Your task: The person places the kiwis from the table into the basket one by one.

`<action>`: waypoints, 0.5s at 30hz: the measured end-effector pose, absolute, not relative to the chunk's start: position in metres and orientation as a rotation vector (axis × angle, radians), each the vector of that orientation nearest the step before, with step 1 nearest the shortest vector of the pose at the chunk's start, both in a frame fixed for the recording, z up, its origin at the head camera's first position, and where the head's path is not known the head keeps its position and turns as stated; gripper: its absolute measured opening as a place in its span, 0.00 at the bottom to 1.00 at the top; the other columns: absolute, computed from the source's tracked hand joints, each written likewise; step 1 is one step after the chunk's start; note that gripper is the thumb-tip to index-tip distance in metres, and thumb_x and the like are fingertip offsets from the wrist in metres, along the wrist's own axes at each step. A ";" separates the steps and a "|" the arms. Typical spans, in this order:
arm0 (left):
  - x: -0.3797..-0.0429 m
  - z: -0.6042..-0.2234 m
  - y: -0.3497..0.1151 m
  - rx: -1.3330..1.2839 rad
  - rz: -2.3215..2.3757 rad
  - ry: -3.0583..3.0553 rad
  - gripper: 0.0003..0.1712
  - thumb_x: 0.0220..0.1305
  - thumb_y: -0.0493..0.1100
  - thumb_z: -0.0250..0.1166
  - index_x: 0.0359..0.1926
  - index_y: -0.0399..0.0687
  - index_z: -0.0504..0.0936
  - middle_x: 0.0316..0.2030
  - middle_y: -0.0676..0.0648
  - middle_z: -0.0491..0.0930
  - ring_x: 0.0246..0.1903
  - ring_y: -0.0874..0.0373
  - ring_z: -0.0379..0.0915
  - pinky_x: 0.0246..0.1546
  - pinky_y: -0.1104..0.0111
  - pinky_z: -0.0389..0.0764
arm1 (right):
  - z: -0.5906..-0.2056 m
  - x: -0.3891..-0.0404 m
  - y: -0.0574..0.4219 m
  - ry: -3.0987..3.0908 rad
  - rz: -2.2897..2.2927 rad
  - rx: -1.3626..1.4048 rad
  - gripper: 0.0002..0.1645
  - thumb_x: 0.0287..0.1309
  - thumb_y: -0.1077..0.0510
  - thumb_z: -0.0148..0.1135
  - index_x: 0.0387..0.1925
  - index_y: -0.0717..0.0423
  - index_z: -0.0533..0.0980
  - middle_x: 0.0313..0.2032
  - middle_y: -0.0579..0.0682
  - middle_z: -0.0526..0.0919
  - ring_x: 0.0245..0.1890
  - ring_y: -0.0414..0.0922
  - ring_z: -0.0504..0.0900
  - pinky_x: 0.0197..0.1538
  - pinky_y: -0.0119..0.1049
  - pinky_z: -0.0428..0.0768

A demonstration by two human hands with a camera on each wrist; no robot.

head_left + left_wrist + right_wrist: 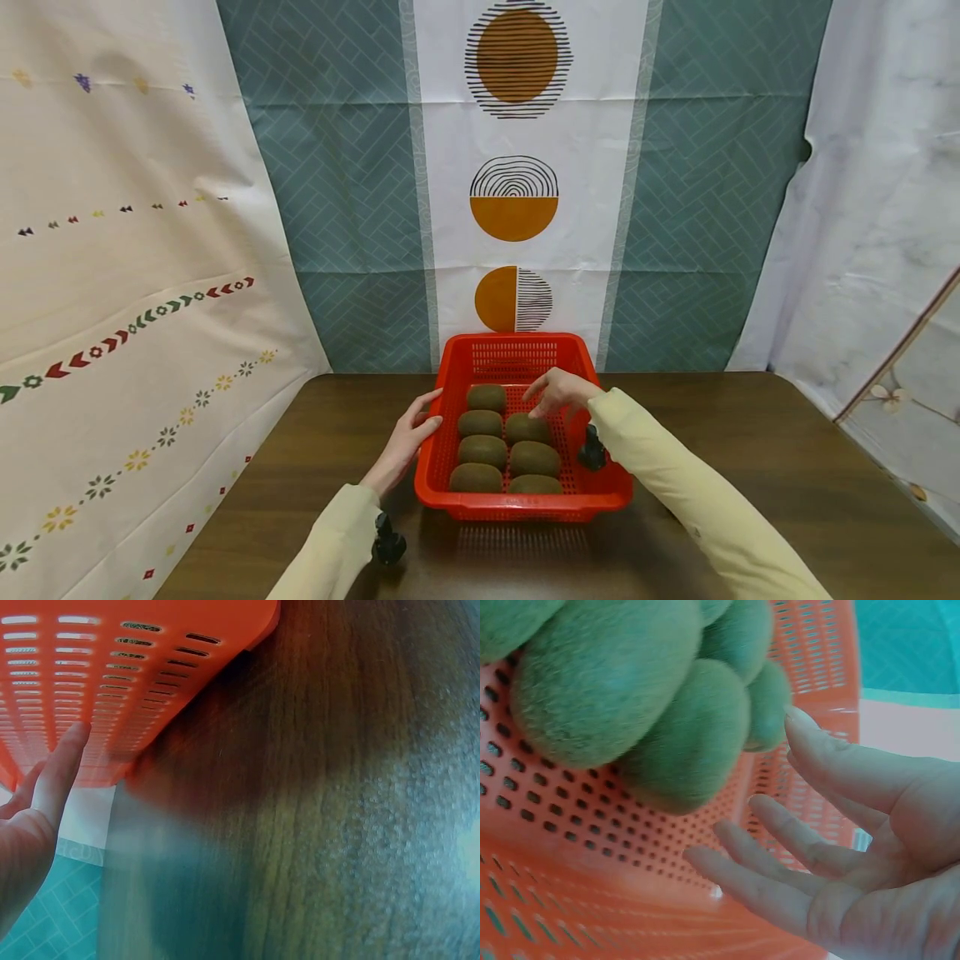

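Note:
Several brown, fuzzy kiwifruit [482, 451] lie in two columns inside a red plastic basket [525, 502] with slotted walls. My left hand [406, 439] is at the basket's left side, its fingers extended along the outer wall; in the left wrist view a fingertip [78, 733] lies against the slots. Over the back right of the basket is my right hand [564, 392], fingers loosely bent. The right wrist view shows nothing in its grasp, with the thumb close to the far kiwifruit [769, 705]. Whether the thumb touches any fruit cannot be told.
The basket stands on a dark brown wooden table [720, 433]. Behind it hangs a teal and white patterned cloth [360, 208], and a cream embroidered cloth [135, 333] borders the left. A pale marbled cloth [877, 250] hangs on the right.

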State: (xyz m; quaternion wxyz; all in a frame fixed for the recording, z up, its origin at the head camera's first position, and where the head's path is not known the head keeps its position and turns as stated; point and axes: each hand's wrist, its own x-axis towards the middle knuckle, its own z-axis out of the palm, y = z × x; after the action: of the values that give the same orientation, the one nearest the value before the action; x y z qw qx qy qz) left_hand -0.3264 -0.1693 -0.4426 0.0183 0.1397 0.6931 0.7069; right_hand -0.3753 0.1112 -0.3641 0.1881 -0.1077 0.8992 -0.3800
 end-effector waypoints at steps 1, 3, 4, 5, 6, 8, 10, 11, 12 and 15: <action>-0.326 -0.443 -0.169 0.434 2.194 2.156 0.27 0.65 0.38 0.54 0.65 0.50 0.61 0.47 0.32 0.68 0.41 0.37 0.72 0.33 0.53 0.78 | -0.361 -0.375 0.112 2.532 -1.081 -0.311 0.22 0.48 0.63 0.67 0.48 0.62 0.77 0.31 0.52 0.80 0.36 0.49 0.77 0.34 0.51 0.78; -0.326 -0.443 -0.169 0.434 2.190 2.162 0.27 0.65 0.38 0.54 0.65 0.50 0.61 0.47 0.32 0.68 0.41 0.37 0.72 0.33 0.53 0.78 | -0.356 -0.374 0.114 2.526 -1.101 -0.330 0.21 0.49 0.63 0.66 0.48 0.61 0.77 0.35 0.54 0.80 0.37 0.49 0.77 0.34 0.51 0.78; -0.326 -0.443 -0.169 0.432 2.188 2.164 0.27 0.65 0.39 0.54 0.65 0.51 0.61 0.47 0.32 0.68 0.41 0.37 0.72 0.33 0.53 0.78 | -0.353 -0.374 0.115 2.521 -1.114 -0.344 0.21 0.49 0.62 0.66 0.48 0.61 0.77 0.36 0.55 0.79 0.37 0.50 0.77 0.34 0.51 0.78; -0.325 -0.442 -0.169 0.431 2.185 2.165 0.27 0.65 0.39 0.54 0.64 0.51 0.61 0.47 0.32 0.68 0.41 0.37 0.72 0.33 0.53 0.78 | -0.350 -0.373 0.116 2.507 -1.130 -0.358 0.21 0.49 0.62 0.66 0.48 0.61 0.77 0.37 0.56 0.79 0.37 0.51 0.77 0.34 0.50 0.78; -0.325 -0.442 -0.169 0.432 2.183 2.167 0.27 0.65 0.39 0.54 0.65 0.51 0.61 0.48 0.32 0.68 0.41 0.37 0.72 0.33 0.53 0.78 | -0.346 -0.372 0.118 2.495 -1.143 -0.371 0.21 0.49 0.62 0.66 0.48 0.61 0.77 0.38 0.56 0.79 0.37 0.51 0.77 0.34 0.50 0.78; -0.325 -0.442 -0.169 0.436 2.179 2.169 0.27 0.65 0.39 0.54 0.65 0.50 0.61 0.48 0.31 0.67 0.41 0.37 0.72 0.33 0.53 0.77 | -0.339 -0.371 0.122 2.456 -1.201 -0.391 0.21 0.50 0.61 0.66 0.48 0.62 0.76 0.39 0.57 0.79 0.37 0.52 0.78 0.33 0.50 0.79; -0.325 -0.442 -0.169 0.434 2.179 2.170 0.28 0.65 0.39 0.54 0.65 0.50 0.60 0.48 0.31 0.67 0.42 0.37 0.72 0.33 0.53 0.77 | -0.332 -0.370 0.126 2.419 -1.272 -0.407 0.22 0.50 0.60 0.66 0.48 0.63 0.76 0.38 0.57 0.80 0.37 0.53 0.79 0.33 0.49 0.79; -0.325 -0.441 -0.169 0.436 2.177 2.172 0.28 0.65 0.38 0.54 0.65 0.50 0.60 0.48 0.31 0.67 0.42 0.37 0.72 0.33 0.53 0.77 | -0.329 -0.370 0.129 2.399 -1.304 -0.421 0.22 0.51 0.60 0.65 0.49 0.64 0.75 0.38 0.58 0.80 0.37 0.53 0.79 0.33 0.48 0.79; -0.325 -0.441 -0.169 0.440 2.176 2.175 0.28 0.65 0.38 0.54 0.65 0.49 0.60 0.48 0.31 0.67 0.42 0.37 0.72 0.33 0.53 0.77 | -0.325 -0.369 0.132 2.382 -1.335 -0.433 0.23 0.51 0.60 0.65 0.49 0.65 0.74 0.39 0.59 0.80 0.36 0.53 0.79 0.34 0.49 0.79; -0.324 -0.440 -0.170 0.423 2.180 2.171 0.28 0.65 0.38 0.54 0.65 0.50 0.60 0.48 0.32 0.67 0.42 0.38 0.73 0.33 0.53 0.78 | -0.316 -0.369 0.144 2.337 -1.419 -0.464 0.24 0.53 0.60 0.63 0.51 0.68 0.71 0.43 0.62 0.78 0.38 0.54 0.79 0.36 0.49 0.79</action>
State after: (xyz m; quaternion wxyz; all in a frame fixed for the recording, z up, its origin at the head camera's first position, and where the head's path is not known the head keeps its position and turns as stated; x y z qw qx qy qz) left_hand -0.3243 -0.1696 -0.4405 0.0181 0.1361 0.6991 0.7017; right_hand -0.3687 0.1441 -0.3162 0.1833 -0.1645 0.8285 -0.5029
